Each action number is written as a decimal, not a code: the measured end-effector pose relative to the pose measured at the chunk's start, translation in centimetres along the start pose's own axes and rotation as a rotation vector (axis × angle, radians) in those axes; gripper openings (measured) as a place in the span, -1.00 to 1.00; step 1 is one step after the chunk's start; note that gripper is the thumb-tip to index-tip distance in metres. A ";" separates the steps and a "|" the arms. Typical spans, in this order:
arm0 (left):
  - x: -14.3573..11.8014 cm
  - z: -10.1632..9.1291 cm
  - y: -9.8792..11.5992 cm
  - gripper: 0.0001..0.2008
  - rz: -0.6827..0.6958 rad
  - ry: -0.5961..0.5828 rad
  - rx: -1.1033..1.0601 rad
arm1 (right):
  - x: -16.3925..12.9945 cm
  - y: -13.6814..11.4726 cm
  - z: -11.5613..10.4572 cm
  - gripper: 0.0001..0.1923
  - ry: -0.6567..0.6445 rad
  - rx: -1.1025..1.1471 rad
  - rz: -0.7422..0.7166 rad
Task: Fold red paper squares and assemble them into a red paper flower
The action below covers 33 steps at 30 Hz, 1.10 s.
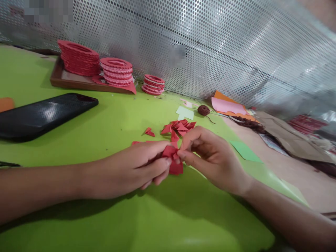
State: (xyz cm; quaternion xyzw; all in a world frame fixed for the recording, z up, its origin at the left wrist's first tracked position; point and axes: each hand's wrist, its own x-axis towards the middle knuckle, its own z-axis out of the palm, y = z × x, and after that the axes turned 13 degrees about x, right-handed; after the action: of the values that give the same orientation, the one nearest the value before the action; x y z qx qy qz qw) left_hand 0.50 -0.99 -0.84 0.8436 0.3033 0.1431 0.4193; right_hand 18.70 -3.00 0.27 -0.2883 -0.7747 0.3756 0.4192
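Between my two hands is a piece of folded red paper (170, 152), held over the green tabletop. My left hand (141, 164) is closed on its left side, thumb pressed on top and the other fingers underneath. With thumb and forefinger, my right hand (210, 155) pinches the paper's right edge. A flat red flap (176, 168) shows just below the pinch; whether it belongs to the same piece I cannot tell. Just beyond my hands lies a small heap of folded red paper pieces (181, 126), with one loose folded piece (149, 132) to its left.
A black phone (47, 115) lies at the left. Stacks of red paper rings (78, 59) stand in a brown tray (76, 85) at the back, a smaller ring stack (153, 85) beside it. A yarn ball (203, 110), green paper (245, 151) and a perforated metal screen (157, 38) are farther off.
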 end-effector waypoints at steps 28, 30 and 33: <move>0.2 -0.1 0.2 -0.87 0.076 -0.024 -0.224 | 0.1 0.8 0.2 -0.78 -0.199 -0.553 -0.522; 0.2 -0.1 0.1 -0.89 0.082 -0.034 -0.211 | 0.0 0.7 0.4 -0.77 -0.113 -0.461 -0.442; 0.2 0.1 0.0 -0.83 0.059 0.020 -0.162 | 0.1 0.4 0.7 -0.74 -0.009 -0.332 -0.273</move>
State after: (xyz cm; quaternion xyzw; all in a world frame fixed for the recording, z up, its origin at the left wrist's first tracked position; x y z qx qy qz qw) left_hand 0.72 -0.91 -0.85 0.8139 0.2699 0.1882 0.4788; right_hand 18.10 -2.94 -0.30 -0.2440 -0.8597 0.1840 0.4093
